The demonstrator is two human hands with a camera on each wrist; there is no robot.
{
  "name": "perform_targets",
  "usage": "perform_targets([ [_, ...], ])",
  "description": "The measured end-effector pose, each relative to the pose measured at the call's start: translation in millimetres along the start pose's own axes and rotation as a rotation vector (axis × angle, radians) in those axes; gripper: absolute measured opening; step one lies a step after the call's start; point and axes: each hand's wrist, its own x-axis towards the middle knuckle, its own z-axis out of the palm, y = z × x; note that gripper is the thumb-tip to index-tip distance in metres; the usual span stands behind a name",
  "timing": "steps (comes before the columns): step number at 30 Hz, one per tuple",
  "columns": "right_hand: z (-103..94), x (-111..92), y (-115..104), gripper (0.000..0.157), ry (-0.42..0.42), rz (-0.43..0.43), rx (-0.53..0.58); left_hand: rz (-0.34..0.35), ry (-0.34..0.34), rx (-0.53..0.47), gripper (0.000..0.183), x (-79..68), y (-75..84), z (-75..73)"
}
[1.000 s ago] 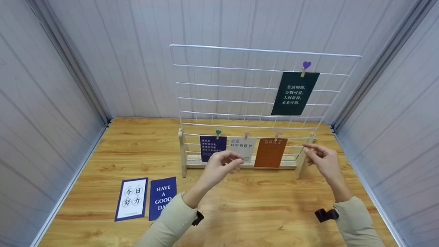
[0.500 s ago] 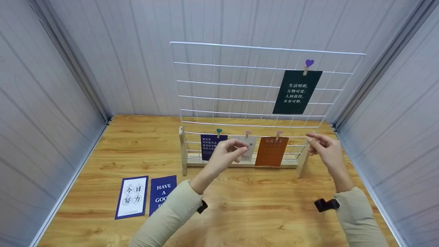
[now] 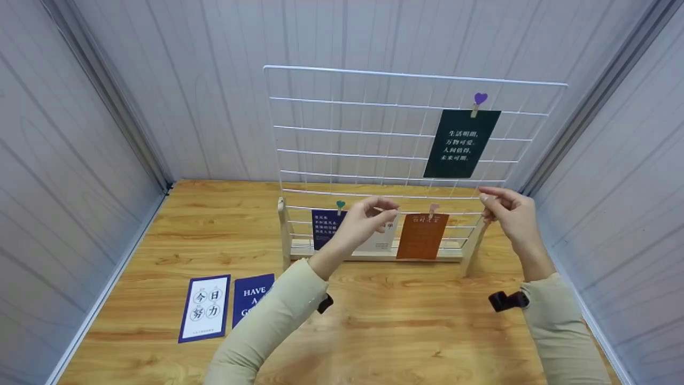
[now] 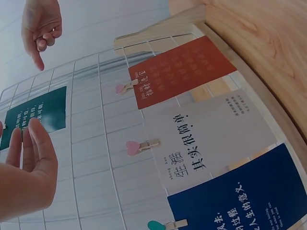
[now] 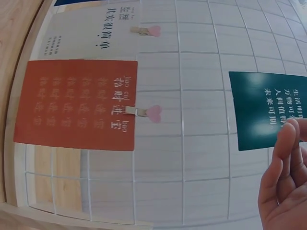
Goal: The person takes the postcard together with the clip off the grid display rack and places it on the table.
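Observation:
In the head view my left hand [image 3: 363,227] is in front of the rack's lower part, its fingers loosely bent and holding nothing visible. It partly covers a white card [image 3: 382,243] and a navy card [image 3: 323,230]. My right hand [image 3: 512,222] is by the rack's right end, thumb near the index finger, nothing seen between them. A white wire grid rack [image 3: 417,77] bears a dark green card [image 3: 462,125] under a purple heart clip [image 3: 481,98]. Lower down hangs an orange card [image 3: 422,238]. Pink heart clips [image 4: 133,147] hold the orange and white cards; a teal one [image 3: 340,204] holds the navy.
On the wooden table [image 3: 395,326] at left lie a white card with a navy border [image 3: 204,326] and a navy card with white lettering [image 3: 247,283], partly behind the left sleeve. Wooden feet [image 3: 470,256] support the rack. Panelled walls [image 3: 96,160] stand around it.
Both hands have risen along the rack, the left also shifting rightward across the white card. The left sleeve covers more of the lettered navy card. The clipped cards keep their places.

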Motion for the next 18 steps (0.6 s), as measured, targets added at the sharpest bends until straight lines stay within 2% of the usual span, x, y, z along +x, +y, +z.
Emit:
perform_targets([
  [10,7.7,11,-39,0.014,-0.011,-0.072,-0.013,0.049,0.034,0.034,0.024,21.6,10.4,6.2],
  [18,3.3,31,-35,0.019,0.003,-0.101,0.013,0.078,0.074,0.078,0.022,37.8,16.2,14.0],
])
